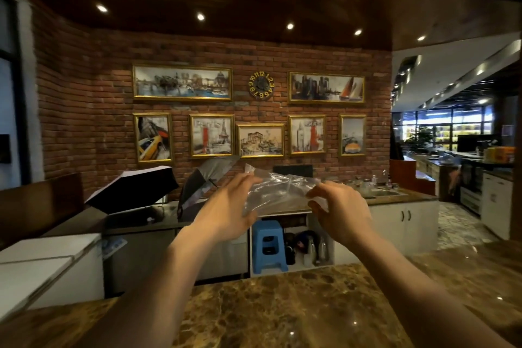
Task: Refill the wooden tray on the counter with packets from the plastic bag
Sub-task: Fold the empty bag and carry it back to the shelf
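Observation:
A clear plastic bag (278,192) is stretched out in the air between both hands, well above the brown marble counter (282,308). My left hand (226,206) grips its left side, thumb below and fingers on top. My right hand (339,209) pinches its right edge. The bag looks crumpled and see-through; I cannot make out any packets inside it. No wooden tray is in view.
Beyond the counter stands a back counter (395,200) with a sink and jars, two open umbrellas (135,189) on its left, and a blue stool (268,246) below. White cabinets (42,263) sit at the left. A brick wall with framed pictures (182,82) is behind.

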